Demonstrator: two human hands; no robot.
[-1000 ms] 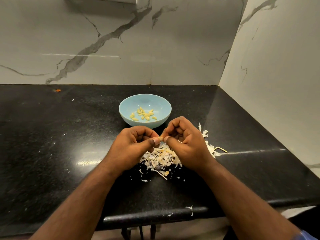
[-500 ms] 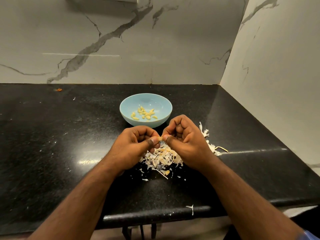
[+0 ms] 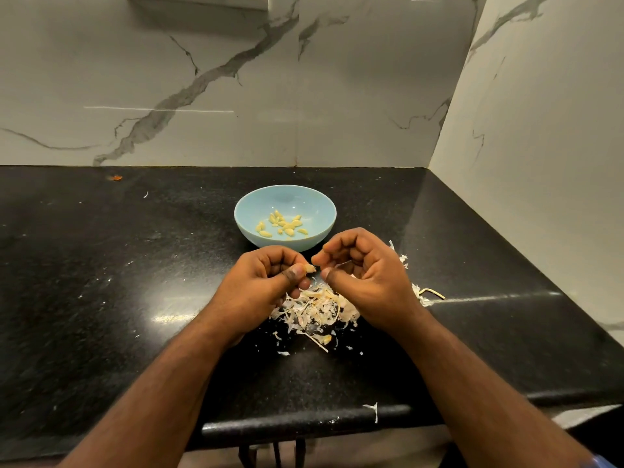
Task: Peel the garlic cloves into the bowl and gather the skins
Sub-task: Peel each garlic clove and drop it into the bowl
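Your left hand point(image 3: 266, 282) pinches a small garlic clove point(image 3: 310, 268) between thumb and curled fingers; the pale tip shows just past the thumbnail. Your right hand point(image 3: 364, 275) is loosely curled, thumb and forefinger tip close to the clove. Whether it grips a strip of skin you cannot tell from the head view; a pale sliver shows inside the curl, but contact with it is unclear.

Both hands sit above the skins point(image 3: 317, 309), a heap on the black counter point(image 3: 101, 282), near side of the bowl. More scraps lie to the right of the right hand, with flecks scattered toward the counter edge and one shred on the edge itself.

The blue bowl point(image 3: 324, 204) stands just beyond your hands, upright, with the peeled cloves point(image 3: 282, 224) loose in its bottom.

Step in hand, as judged: peeling one clove, near the end of stripping it. How much skin remains on it is too small to read.

Next move calls for: right thumb and forefinger catching the loose edge of skin and pulling it away while the left keeps the pinch; then a short forward reach to drop the clove over the near rim. Gathering of the skins is not yet done; the stray shreds on the right and at the edge will need sweeping into the heap
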